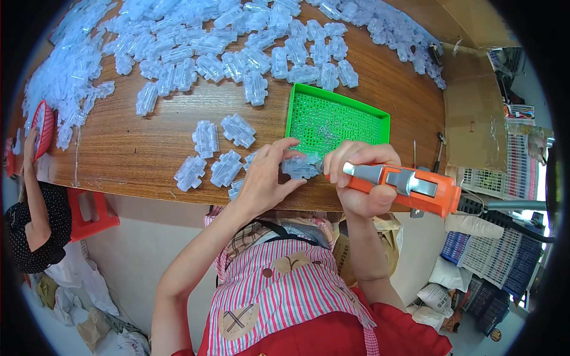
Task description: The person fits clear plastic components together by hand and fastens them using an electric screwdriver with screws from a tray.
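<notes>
An orange electric screwdriver (409,187) with a grey lever and a cable lies in my right hand (365,172), fingers wrapped round its front. Its tip meets a clear plastic housing (300,167) near the table's front edge. My left hand (267,181) pinches that housing between thumb and fingers. Just behind both hands is a green perforated tray (338,98) with small metal screws (326,132) scattered in it. Several similar clear housings (206,139) lie loose left of my left hand, some partly hidden by it.
Heaps of clear plastic parts (172,35) cover the far side of the brown wooden table (124,160). At the left, another person's hand (31,148) reaches to a red basket (44,127). A cardboard sheet (475,107) and a thin tool (439,151) are at the right.
</notes>
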